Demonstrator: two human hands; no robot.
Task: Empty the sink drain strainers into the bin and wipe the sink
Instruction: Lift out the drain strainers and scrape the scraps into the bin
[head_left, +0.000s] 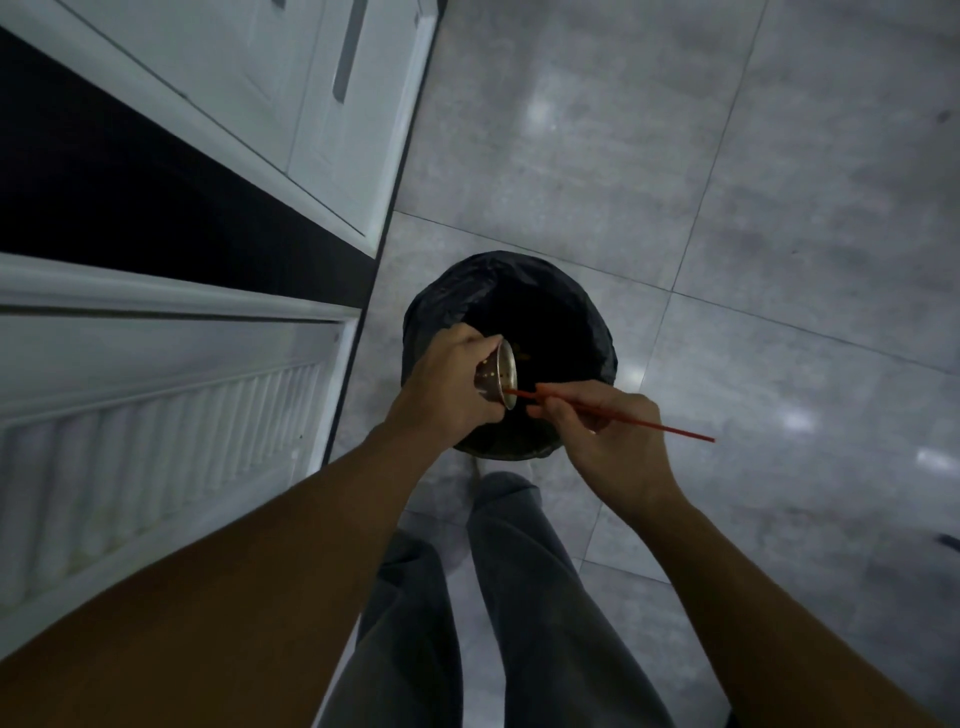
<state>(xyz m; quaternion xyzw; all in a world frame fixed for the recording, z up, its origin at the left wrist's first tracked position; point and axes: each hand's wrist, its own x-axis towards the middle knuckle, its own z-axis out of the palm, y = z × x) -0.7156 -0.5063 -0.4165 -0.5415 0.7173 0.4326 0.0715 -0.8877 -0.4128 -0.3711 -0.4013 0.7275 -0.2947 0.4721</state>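
Observation:
A round bin (597, 332) lined with a black bag stands on the floor just ahead of my feet. My left hand (441, 379) grips a metal perforated sink strainer (498, 376), tipped on its side with its mouth facing right over the bin's opening. My right hand (602, 431) pinches a thin red stick (675, 429), whose tip reaches the strainer's rim. A few orange scraps show inside the bin beside the strainer. The sink is out of view.
White cabinet doors (322, 104) and a dark gap run along the left; a white ribbed panel (156, 457) sits lower left. Grey floor tiles (727, 182) spread to the right and beyond the bin. My legs in grey trousers (519, 597) stand below the bin.

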